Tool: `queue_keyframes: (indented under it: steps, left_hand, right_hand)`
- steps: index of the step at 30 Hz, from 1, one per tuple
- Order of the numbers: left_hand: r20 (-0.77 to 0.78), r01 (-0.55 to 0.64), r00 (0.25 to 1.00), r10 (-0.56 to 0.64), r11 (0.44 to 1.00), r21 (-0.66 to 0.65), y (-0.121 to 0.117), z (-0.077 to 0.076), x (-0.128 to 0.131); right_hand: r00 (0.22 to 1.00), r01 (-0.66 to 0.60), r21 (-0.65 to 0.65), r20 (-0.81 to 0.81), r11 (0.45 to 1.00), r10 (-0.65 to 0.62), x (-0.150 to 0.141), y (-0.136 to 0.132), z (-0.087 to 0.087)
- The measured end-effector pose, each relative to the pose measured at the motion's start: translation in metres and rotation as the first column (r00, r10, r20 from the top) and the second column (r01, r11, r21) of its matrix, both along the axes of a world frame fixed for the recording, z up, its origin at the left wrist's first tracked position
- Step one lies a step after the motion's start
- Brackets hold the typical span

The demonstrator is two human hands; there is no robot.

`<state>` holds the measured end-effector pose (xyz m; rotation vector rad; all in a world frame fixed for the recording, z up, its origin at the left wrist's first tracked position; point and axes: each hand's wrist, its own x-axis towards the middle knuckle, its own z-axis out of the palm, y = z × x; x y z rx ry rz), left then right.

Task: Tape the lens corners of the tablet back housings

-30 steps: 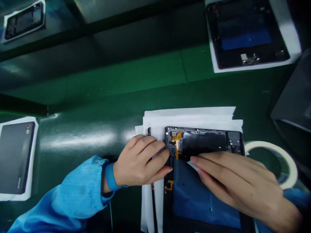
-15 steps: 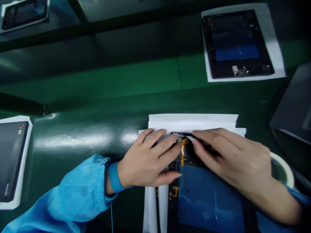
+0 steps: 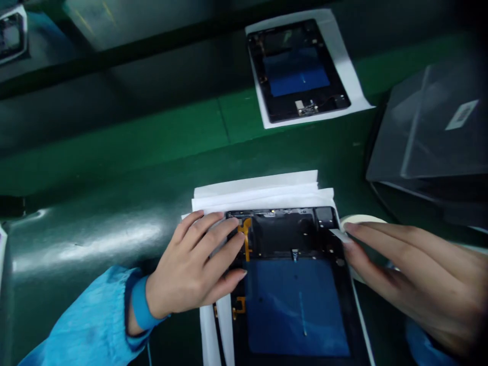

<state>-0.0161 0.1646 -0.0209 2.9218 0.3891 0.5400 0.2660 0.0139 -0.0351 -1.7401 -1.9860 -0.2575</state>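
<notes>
An opened tablet, with a blue panel and orange flex cables, lies before me on white sheets. My left hand rests at its upper left corner with fingers stretched and spread. The fingertips cover part of the board there. Beside the tablet's upper right edge, my right hand pinches a small white strip between thumb and forefinger. The strip points toward the corner. Partly behind that hand is a cream tape roll.
Another opened tablet lies on white paper on the raised green ledge. A dark grey box with a label stands at the right. At the far upper left, part of another device shows.
My right hand, still pinching the white strip, has moved right from the tablet's top middle to its right edge. My left hand stays at the upper left corner. The view has turned right.
</notes>
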Motion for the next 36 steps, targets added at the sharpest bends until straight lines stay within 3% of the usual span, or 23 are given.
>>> queue_keyframes:
  steps: [6, 12, 16, 24, 36]
  left_hand:
    - [0.012, 0.133, 0.991, -0.132, 0.991, -0.019, -0.025, 0.032, 0.060]
    - [-0.118, 0.064, 0.990, -0.071, 0.996, -0.059, -0.040, 0.023, 0.105]
    - [-0.149, 0.036, 0.987, -0.058, 0.988, -0.149, -0.036, 0.013, 0.111]
    - [-0.131, -0.011, 0.991, -0.029, 0.955, -0.296, -0.032, 0.011, 0.112]
    - [-0.043, 0.009, 0.999, -0.023, 0.952, -0.305, -0.031, 0.001, 0.109]
  right_hand:
    - [0.999, 0.034, 0.001, 0.020, 0.999, -0.034, 0.004, 0.002, -0.004]
    - [0.988, -0.071, 0.005, -0.139, 0.997, 0.071, 0.014, 0.006, -0.005]
    - [0.969, -0.129, 0.003, -0.212, 0.992, 0.127, 0.017, 0.003, -0.006]
    - [0.981, -0.163, -0.047, -0.112, 0.985, 0.157, 0.015, 0.004, -0.010]
    - [0.980, -0.192, -0.011, -0.053, 0.981, 0.191, 0.014, -0.003, -0.015]
